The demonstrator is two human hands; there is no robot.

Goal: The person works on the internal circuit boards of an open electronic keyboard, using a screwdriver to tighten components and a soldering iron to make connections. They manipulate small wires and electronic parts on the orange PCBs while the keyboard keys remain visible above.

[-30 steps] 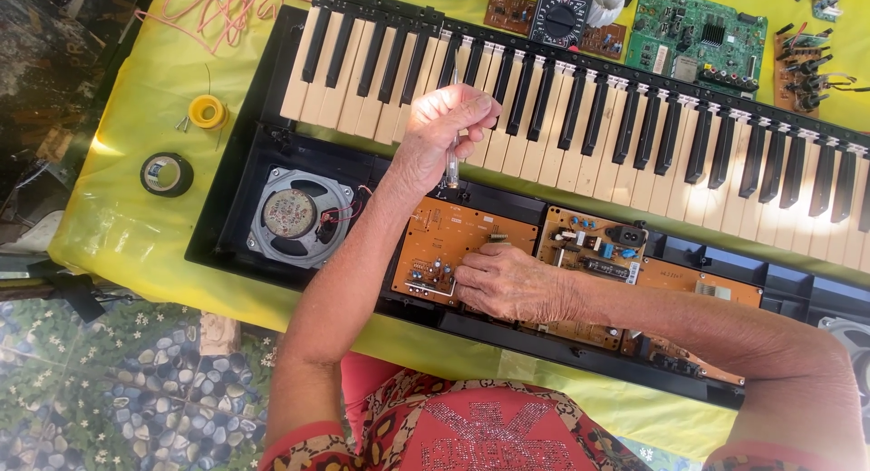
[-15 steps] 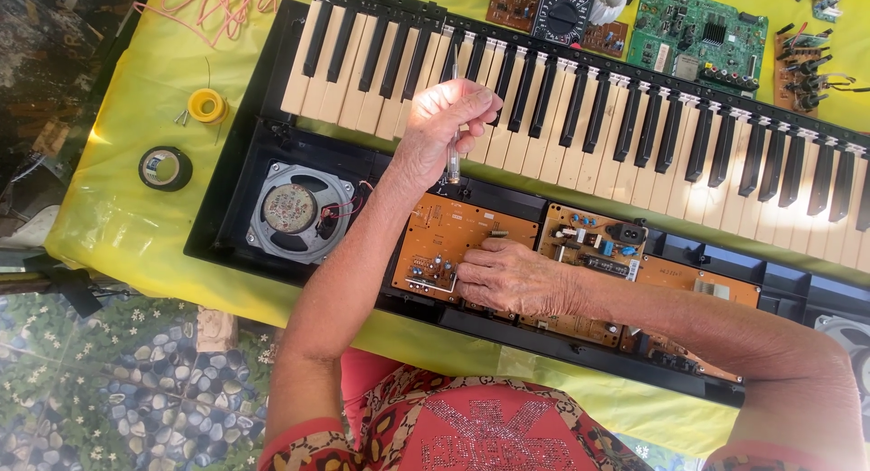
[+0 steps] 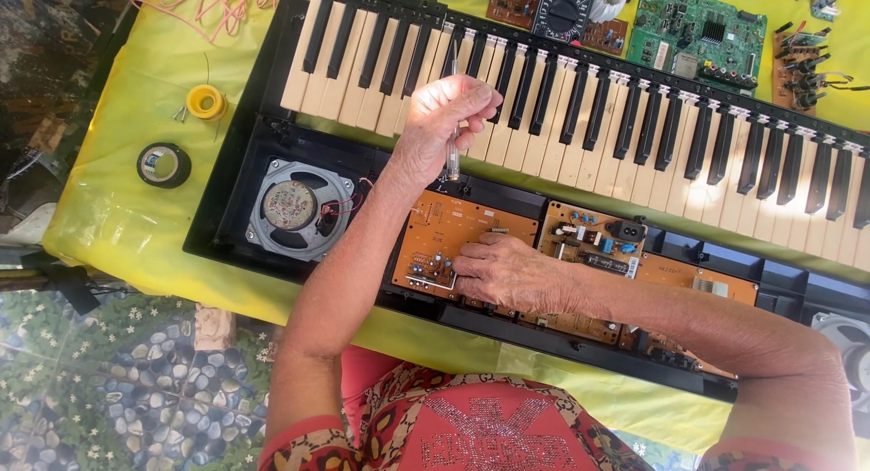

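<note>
Nearest the camera, the person's right hand (image 3: 512, 273) lies flat, fingers loosely spread, pressing on the orange circuit board (image 3: 453, 240) inside the opened keyboard (image 3: 580, 118); it grips nothing. Just right of that board sits a second board with a black socket (image 3: 594, 238), and further right a plain orange board (image 3: 698, 281). To the left, in the same black casing, a round grey speaker (image 3: 290, 206) lies face up with red wires at its edge. A little farther, the left hand (image 3: 446, 109) is closed in a fist round a thin screwdriver (image 3: 452, 156), held upright with its tip pointing down at the far edge of the orange board. Beyond run the black and white keys. On the yellow cloth (image 3: 136, 217) left of the casing lie a black tape roll (image 3: 164, 165) and a yellow spool (image 3: 206, 101); at the far edge rest a multimeter (image 3: 564, 9) and a green board (image 3: 698, 34).
</note>
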